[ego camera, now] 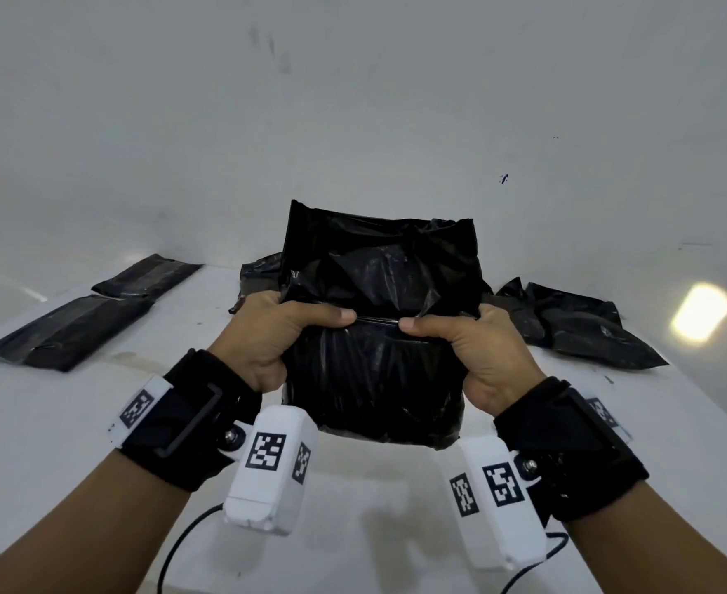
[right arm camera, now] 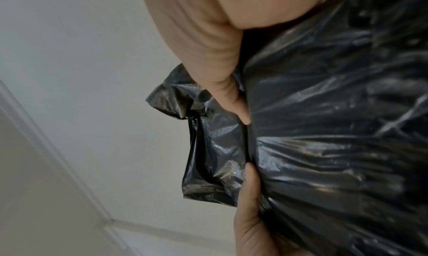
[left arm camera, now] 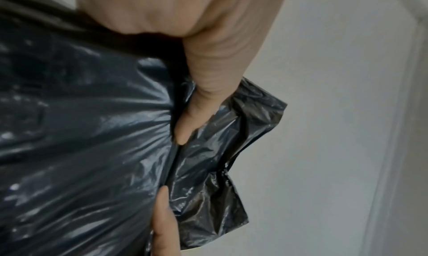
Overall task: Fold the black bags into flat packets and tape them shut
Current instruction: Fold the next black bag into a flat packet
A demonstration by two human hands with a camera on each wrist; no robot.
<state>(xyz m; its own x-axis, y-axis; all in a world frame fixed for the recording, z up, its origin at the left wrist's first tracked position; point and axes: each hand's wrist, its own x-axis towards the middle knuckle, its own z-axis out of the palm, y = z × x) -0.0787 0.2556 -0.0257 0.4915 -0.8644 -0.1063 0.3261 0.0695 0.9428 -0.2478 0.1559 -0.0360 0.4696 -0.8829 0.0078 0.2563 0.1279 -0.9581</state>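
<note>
Black bag point(ego camera: 378, 358) held up off the white surface point(ego camera: 53, 443), bulging below the fold; contents not visible. Left hand point(ego camera: 276, 336) and right hand point(ego camera: 477, 349) each grip a side of it, thumbs meeting across a crease at mid-height, fingers curled behind. Plastic glossy, wrinkled, top flap standing upright. Farther back: two flat packets point(ego camera: 70, 327) lying left, loose crumpled bags point(ego camera: 576, 323) right, another point(ego camera: 258, 276) behind the held one.
</note>
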